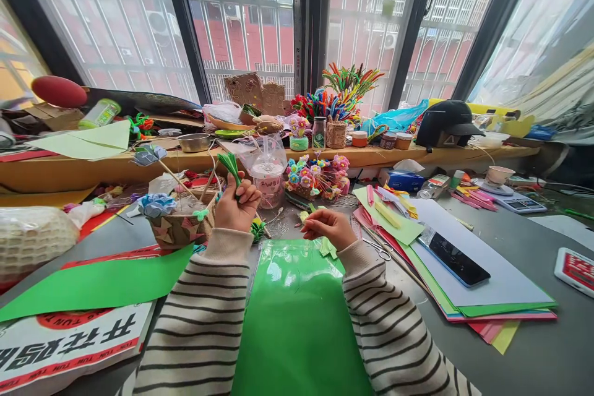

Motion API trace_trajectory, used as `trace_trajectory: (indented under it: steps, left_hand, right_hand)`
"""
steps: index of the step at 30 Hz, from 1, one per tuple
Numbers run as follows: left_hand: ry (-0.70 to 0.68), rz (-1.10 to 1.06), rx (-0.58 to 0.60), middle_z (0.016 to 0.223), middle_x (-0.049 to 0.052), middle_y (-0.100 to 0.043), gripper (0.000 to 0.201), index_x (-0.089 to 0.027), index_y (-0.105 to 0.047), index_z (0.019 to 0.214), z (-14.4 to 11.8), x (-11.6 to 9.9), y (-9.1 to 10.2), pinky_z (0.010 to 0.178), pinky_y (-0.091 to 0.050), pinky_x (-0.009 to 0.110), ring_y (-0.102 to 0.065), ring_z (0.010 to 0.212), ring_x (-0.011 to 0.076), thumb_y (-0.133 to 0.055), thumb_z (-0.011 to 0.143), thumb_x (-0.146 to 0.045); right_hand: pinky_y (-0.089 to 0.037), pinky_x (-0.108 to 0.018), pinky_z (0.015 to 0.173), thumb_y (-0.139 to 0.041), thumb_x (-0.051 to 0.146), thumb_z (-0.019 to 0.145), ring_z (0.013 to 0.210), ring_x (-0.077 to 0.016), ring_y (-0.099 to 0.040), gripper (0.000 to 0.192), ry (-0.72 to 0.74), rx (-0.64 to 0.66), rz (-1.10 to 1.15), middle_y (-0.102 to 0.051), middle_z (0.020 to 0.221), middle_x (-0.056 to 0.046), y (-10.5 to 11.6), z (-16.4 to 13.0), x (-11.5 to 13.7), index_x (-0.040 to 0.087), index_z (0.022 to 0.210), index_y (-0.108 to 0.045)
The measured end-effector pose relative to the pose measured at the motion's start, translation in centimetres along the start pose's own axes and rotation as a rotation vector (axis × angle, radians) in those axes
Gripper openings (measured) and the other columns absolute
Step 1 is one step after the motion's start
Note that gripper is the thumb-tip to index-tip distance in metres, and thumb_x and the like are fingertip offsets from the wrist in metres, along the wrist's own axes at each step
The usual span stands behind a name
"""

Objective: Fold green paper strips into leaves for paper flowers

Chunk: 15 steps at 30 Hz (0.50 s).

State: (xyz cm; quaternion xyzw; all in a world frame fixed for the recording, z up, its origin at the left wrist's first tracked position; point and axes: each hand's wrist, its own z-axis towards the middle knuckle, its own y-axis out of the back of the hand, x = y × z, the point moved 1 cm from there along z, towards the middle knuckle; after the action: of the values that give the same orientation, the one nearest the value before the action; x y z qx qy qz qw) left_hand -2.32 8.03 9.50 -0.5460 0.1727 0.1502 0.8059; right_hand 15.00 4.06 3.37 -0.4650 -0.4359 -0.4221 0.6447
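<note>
My left hand (239, 203) is closed around a bundle of thin green strips (228, 164), which fan out above the fist. To its right, my right hand (330, 226) is held in a pinch, fingertips together. A small pale yellow-green piece (304, 216) shows at those fingertips; what it is, I cannot make out. Below both hands lies a green sheet in a glossy clear sleeve (297, 322). Light green paper scraps (328, 249) rest on its upper right part, beside a pair of scissors (378, 250).
Left stand a basket with paper flowers (179, 238) and a green paper strip (106, 281). A lidded plastic cup (268, 182) and fuzzy flowers (318, 176) are behind the hands. A phone (455, 255) lies on stacked paper (505, 284) at right. Craft items crowd the window ledge (116, 164).
</note>
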Motion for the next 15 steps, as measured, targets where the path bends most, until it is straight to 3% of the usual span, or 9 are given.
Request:
trace_trajectory:
  steps: [3,7,10,15]
  left_hand:
    - [-0.036,0.026,-0.022,0.042,-0.007,-0.031,0.027,-0.014,-0.044,0.062,0.1,-1.3,0.4,0.039,-0.026,0.015,-0.026,0.034,0.0024,-0.032,0.081,-0.027]
    - [-0.084,0.141,-0.024,0.041,-0.006,-0.033,0.026,-0.013,-0.043,0.060,0.3,-3.6,0.5,0.038,-0.024,0.015,-0.026,0.034,0.0029,-0.032,0.081,-0.025]
    - [-0.188,0.304,-0.014,0.040,-0.006,-0.033,0.024,-0.014,-0.045,0.061,0.6,-5.7,0.4,0.039,-0.024,0.016,-0.027,0.034,0.0027,-0.036,0.080,-0.025]
    - [-0.346,0.594,-0.048,0.038,-0.005,-0.034,0.025,-0.014,-0.052,0.065,0.9,-8.3,0.5,0.037,-0.021,0.017,-0.028,0.034,0.0031,-0.033,0.081,-0.021]
  right_hand:
    - [-0.047,-0.021,0.050,-0.062,0.030,0.057,0.053,-0.0102,-0.058,0.018,0.043,-0.067,-0.009,-0.062,0.059,0.000,0.6,0.2,0.1,0.014,0.064,-0.058]
    - [-0.044,-0.015,0.046,-0.065,0.026,0.052,0.045,-0.0043,-0.051,0.015,0.151,-0.332,0.034,-0.057,0.053,0.005,2.3,0.5,0.4,0.015,0.062,-0.060]
    - [-0.042,-0.014,0.041,-0.066,0.027,0.051,0.040,-0.0027,-0.047,0.018,0.183,-0.532,0.245,-0.054,0.048,0.007,4.1,0.5,0.8,0.017,0.064,-0.059]
    - [-0.046,-0.013,0.042,-0.066,0.021,0.051,0.042,-0.0037,-0.052,0.018,0.170,-0.757,0.556,-0.057,0.050,0.006,7.0,0.3,0.7,0.016,0.065,-0.056]
